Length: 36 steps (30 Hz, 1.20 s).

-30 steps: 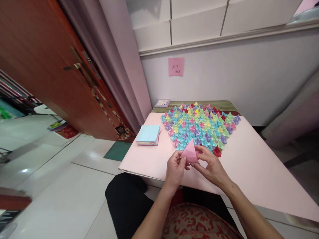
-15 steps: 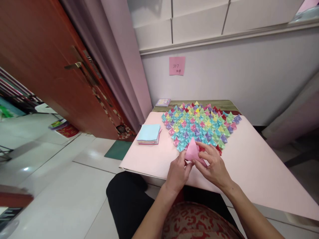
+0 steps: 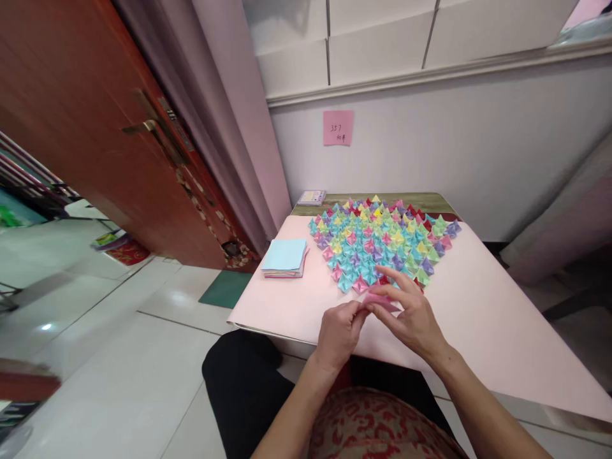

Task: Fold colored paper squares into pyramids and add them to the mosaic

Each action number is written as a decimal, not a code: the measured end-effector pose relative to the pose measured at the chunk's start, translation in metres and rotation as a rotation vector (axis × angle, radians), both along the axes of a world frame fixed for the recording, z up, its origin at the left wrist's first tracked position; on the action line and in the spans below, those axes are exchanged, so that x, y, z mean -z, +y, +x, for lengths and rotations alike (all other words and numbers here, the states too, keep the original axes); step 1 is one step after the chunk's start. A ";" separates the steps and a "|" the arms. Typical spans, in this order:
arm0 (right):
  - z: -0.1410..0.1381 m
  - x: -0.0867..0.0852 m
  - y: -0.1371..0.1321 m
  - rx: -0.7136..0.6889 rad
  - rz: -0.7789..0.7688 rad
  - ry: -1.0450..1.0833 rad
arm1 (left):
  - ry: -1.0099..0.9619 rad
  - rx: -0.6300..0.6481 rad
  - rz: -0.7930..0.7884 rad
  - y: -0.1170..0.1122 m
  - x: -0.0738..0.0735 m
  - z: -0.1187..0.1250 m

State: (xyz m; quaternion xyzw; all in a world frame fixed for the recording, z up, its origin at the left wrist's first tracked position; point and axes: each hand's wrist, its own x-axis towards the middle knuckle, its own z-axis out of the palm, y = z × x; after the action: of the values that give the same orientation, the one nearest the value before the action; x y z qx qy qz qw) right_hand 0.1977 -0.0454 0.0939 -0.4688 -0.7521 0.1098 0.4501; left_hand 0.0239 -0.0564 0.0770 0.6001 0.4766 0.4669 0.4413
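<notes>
Both of my hands pinch a folded pink paper piece (image 3: pixel 380 299) just above the pale pink table cover (image 3: pixel 478 319), near its front edge. My left hand (image 3: pixel 340 331) grips the piece's left end with closed fingers. My right hand (image 3: pixel 414 315) holds its right side, fingers curled over it. The paper now lies nearly flat and is mostly hidden by my fingers. Just beyond my hands spreads a triangular field of several small folded paper shapes (image 3: pixel 382 239) in many colours, its tip pointing at me.
A stack of coloured paper squares (image 3: pixel 285 257), light blue on top, lies at the table's left. A small booklet (image 3: pixel 312 197) sits at the far left corner. A pink note (image 3: pixel 338 127) hangs on the wall. A brown door (image 3: pixel 95 127) stands open at left.
The pink paper stood up as a pointed triangle between my hands; it is now lowered and flattened, with my right fingers covering it. My hands stayed in the same spot.
</notes>
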 end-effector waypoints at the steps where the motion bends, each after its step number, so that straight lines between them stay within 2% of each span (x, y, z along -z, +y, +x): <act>1: 0.000 -0.002 0.000 0.041 -0.013 0.086 | -0.083 -0.019 -0.083 0.000 -0.001 0.002; 3: -0.001 -0.002 0.002 0.085 -0.122 0.299 | -0.309 -0.055 -0.274 0.001 -0.003 0.006; 6: -0.005 0.004 0.005 -0.038 -0.470 0.592 | -0.561 -0.078 -0.428 0.001 -0.004 0.012; 8: -0.009 0.012 0.008 -0.136 -0.644 0.715 | -0.567 -0.072 -0.421 0.001 -0.003 0.014; 10: -0.013 0.019 0.010 -0.159 -0.667 0.776 | -0.509 -0.068 -0.400 0.001 -0.002 0.014; 12: -0.015 0.025 0.012 -0.149 -0.607 0.752 | -0.485 -0.089 -0.393 0.003 0.000 0.013; 15: -0.016 0.026 0.014 -0.112 -0.476 0.565 | -0.553 -0.125 -0.408 0.008 0.000 0.009; 18: -0.017 0.022 0.013 -0.022 -0.265 0.367 | -0.606 -0.151 -0.394 0.012 0.000 0.008; 22: -0.019 0.016 0.013 0.050 -0.009 0.193 | -0.576 -0.181 -0.288 0.011 0.002 0.011; 28: -0.021 0.013 0.012 0.057 0.097 0.126 | -0.479 -0.137 -0.158 0.007 0.005 0.011; 36: -0.022 0.013 0.010 0.117 0.236 0.043 | -0.497 -0.115 -0.216 0.005 0.001 0.012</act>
State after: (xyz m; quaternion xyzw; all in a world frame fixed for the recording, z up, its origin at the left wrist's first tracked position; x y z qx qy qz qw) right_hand 0.1758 -0.0351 0.0805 -0.4532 -0.7212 0.0044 0.5239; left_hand 0.0360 -0.0513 0.0761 0.3887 0.4341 0.5705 0.5789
